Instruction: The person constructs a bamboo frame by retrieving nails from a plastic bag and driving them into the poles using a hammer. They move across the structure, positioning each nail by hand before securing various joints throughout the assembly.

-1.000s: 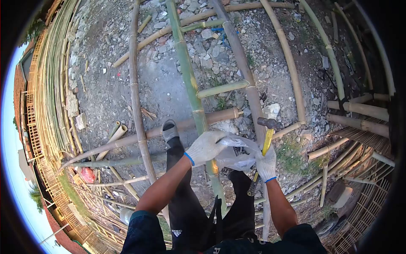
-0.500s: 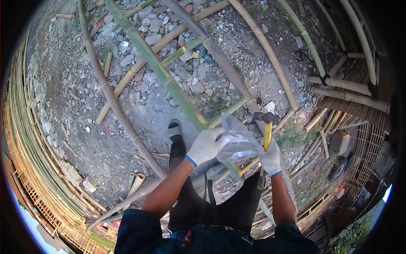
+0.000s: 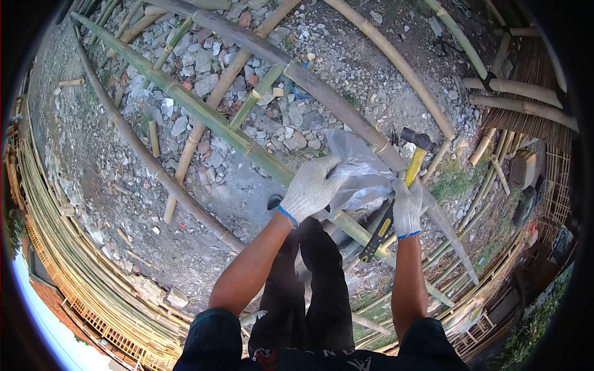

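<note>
A crumpled clear plastic bag [image 3: 359, 166] stretches between my two hands. My left hand [image 3: 311, 188], in a white knit glove with a blue cuff, is closed on the bag's left side. In a matching glove, my right hand [image 3: 408, 209] grips a hammer [image 3: 413, 168] by its yellow and black handle and also meets the bag's right edge. The hammer's dark metal head points up and away from me. What the bag contains, if anything, I cannot make out. A green bamboo pole [image 3: 241, 143] passes beneath my left hand.
A brownish bamboo pole [image 3: 334, 108] runs alongside the green one, joined by a short green crosspiece [image 3: 257, 98]. Stony rubble [image 3: 204, 62] covers the ground. Many long bamboo strips [image 3: 68, 260] are stacked at left. Thicker poles [image 3: 526, 106] lie at right.
My view has turned, and the poles now slant more across it. My legs have come closer together. The hammer has tilted so that its black lower handle shows. Both hands keep their hold.
</note>
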`<state>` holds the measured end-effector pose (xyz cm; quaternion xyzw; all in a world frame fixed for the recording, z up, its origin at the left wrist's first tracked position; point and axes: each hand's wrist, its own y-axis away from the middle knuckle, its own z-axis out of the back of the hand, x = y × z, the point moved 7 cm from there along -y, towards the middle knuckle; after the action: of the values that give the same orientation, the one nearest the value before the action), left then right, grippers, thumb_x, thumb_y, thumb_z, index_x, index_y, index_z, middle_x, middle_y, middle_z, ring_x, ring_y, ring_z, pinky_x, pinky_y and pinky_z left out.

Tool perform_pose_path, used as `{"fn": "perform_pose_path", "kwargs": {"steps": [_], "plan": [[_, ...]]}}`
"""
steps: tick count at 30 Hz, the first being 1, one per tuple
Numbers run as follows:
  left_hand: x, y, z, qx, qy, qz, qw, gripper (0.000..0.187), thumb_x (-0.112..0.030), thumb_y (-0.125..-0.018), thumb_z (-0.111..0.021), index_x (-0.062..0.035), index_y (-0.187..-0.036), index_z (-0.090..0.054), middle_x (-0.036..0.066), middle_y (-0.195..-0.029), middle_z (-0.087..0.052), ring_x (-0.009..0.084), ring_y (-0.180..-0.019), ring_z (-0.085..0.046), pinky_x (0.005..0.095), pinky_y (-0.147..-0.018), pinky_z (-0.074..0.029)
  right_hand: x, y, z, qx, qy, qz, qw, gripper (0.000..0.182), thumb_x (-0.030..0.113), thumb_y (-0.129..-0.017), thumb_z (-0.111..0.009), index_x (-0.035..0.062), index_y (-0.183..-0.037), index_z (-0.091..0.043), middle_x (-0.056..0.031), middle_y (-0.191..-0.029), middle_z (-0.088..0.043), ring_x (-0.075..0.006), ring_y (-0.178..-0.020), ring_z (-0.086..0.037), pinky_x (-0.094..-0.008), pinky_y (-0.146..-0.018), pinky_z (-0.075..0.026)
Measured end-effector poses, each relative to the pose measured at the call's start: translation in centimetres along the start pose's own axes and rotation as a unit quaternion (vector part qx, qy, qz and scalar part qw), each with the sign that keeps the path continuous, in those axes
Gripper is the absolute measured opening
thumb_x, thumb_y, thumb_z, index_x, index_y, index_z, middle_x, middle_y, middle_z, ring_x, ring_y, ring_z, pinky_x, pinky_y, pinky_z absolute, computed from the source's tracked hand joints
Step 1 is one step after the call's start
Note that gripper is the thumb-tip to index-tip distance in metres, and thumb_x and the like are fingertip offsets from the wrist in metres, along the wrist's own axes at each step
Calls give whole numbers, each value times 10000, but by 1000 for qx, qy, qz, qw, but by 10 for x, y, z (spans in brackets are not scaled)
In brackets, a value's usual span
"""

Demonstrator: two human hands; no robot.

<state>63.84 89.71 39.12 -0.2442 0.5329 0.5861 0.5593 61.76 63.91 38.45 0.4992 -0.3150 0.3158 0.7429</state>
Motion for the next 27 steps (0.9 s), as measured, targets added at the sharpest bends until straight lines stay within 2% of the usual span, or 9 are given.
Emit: {"fn": "perform_pose_path", "kwargs": {"steps": [3,7,10,13,17,20,24,25,27], "plan": [[3,-10,-9,15,10,23,1000,314,-292,-947,-668,8,-1041,-668,270,-960,-669,486,-931,-643,495,-767,-514,-17,7,2,-22,-50,-57,997,70,106,-983,-605,57,-1031,-619,33,-834,-569,-69,-695,-524,-254,-610,-434],[-2,-24,-21,60,-22,31,997,305,-280,-946,-673,10,-1041,-675,257,-938,-682,466,-921,-663,491,-764,-516,-31,14,19,-42,-10,-42,998,82,121,-983,-611,56,-1032,-613,20,-812,-586,-79,-696,-536,-262,-621,-448],[3,-19,-35,86,-21,36,995,294,-274,-946,-682,9,-1021,-669,256,-922,-677,469,-914,-659,492,-768,-516,-49,29,30,-74,-3,-81,994,85,91,-949,-592,38,-1011,-617,20,-836,-561,-95,-754,-517,-286,-683,-451],[8,-11,-45,112,-39,33,992,296,-279,-946,-691,9,-1011,-665,255,-916,-677,466,-908,-659,491,-770,-519,-54,49,32,-112,9,-105,988,85,106,-952,-592,36,-994,-618,13,-824,-565,-103,-743,-517,-300,-680,-455],[27,8,-47,156,-51,22,986,311,-297,-952,-697,6,-1020,-677,255,-923,-690,447,-888,-677,486,-767,-523,-74,83,22,-141,2,-102,985,94,113,-964,-590,36,-1007,-623,5,-831,-581,-101,-741,-532,-298,-680,-465],[45,14,-38,152,-39,-21,987,317,-311,-961,-697,1,-1016,-688,252,-923,-698,433,-869,-689,482,-759,-525,-86,113,0,-188,-59,-94,976,78,107,-999,-601,49,-1040,-633,31,-834,-562,-69,-730,-511,-261,-660,-445],[67,31,-26,180,-66,-30,981,317,-318,-980,-684,-2,-1000,-692,239,-901,-699,424,-845,-688,468,-743,-523,-107,155,-37,-264,-121,-72,954,107,114,-981,-615,50,-1062,-642,33,-841,-579,-63,-714,-530,-251,-621,-441],[71,37,-26,189,-80,-32,978,310,-312,-981,-683,-2,-1000,-692,237,-897,-698,422,-843,-688,465,-743,-522,-107,167,-47,-260,-141,-92,951,118,107,-975,-620,43,-1071,-642,22,-863,-595,-64,-740,-556,-254,-642,-473],[80,51,-32,206,-80,-54,974,287,-292,-990,-673,-6,-1000,-692,228,-870,-686,413,-832,-685,454,-741,-516,-150,186,-60,-271,-171,-109,941,127,98,-963,-621,31,-1069,-640,2,-897,-611,-70,-769,-572,-258,-697,-504]]}}
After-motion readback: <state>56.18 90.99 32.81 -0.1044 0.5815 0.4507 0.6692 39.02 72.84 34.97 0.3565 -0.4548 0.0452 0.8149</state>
